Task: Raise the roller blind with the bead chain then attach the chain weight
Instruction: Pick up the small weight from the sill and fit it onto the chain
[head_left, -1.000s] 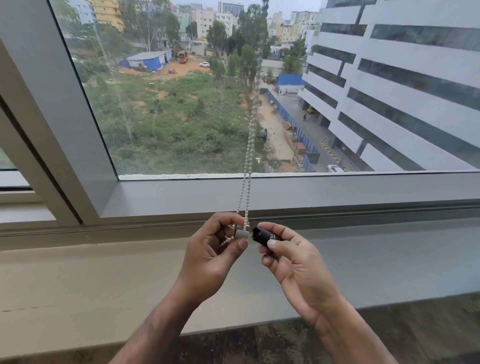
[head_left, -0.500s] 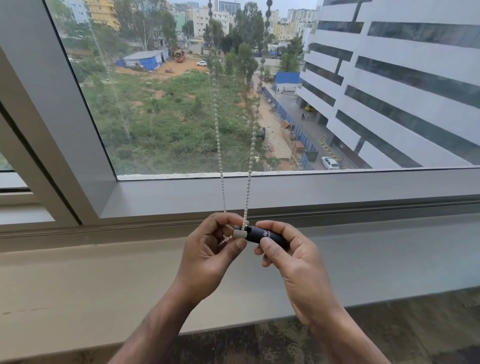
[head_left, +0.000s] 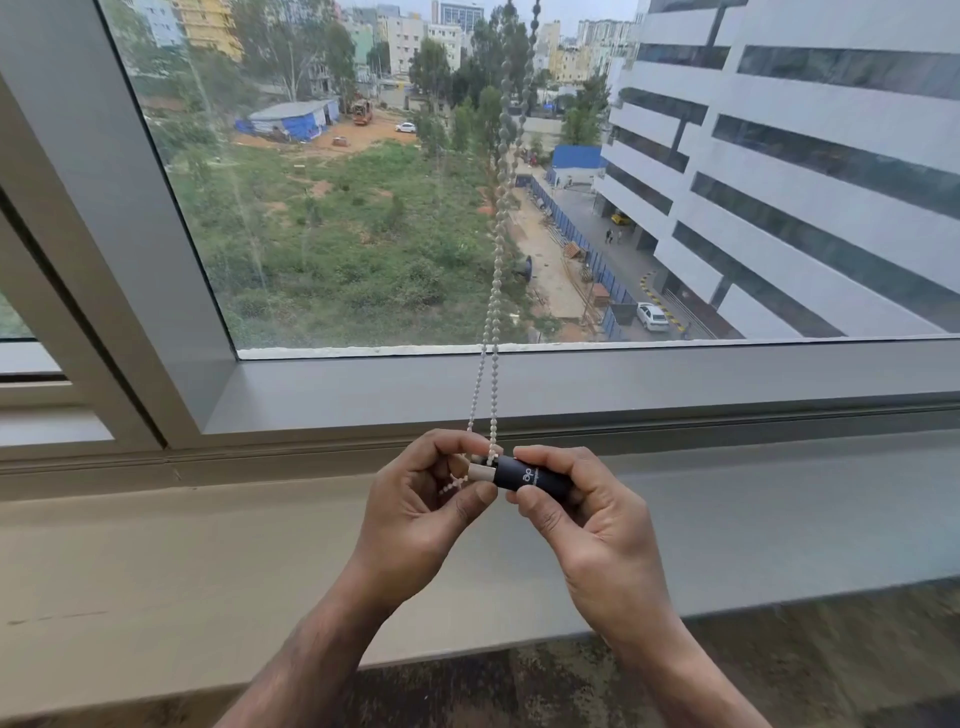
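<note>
A white bead chain (head_left: 497, 270) hangs in two strands in front of the window glass and runs down into my hands. My left hand (head_left: 426, 509) pinches the chain's lower loop and the pale end piece (head_left: 480, 473) of the weight. My right hand (head_left: 587, 514) grips the black cylindrical chain weight (head_left: 530, 477), held level just above the sill. The black body meets the pale end piece, with the chain passing between them. The blind itself is out of view above.
A grey window frame (head_left: 571, 384) runs across the view, with a wide pale sill (head_left: 156, 571) below it. A mottled dark counter edge (head_left: 519, 686) lies nearest me. A slanted frame post (head_left: 119, 218) stands at the left.
My right hand has brought the black weight up against the pale end piece held by my left hand. The two chain strands spread apart, then closed together again.
</note>
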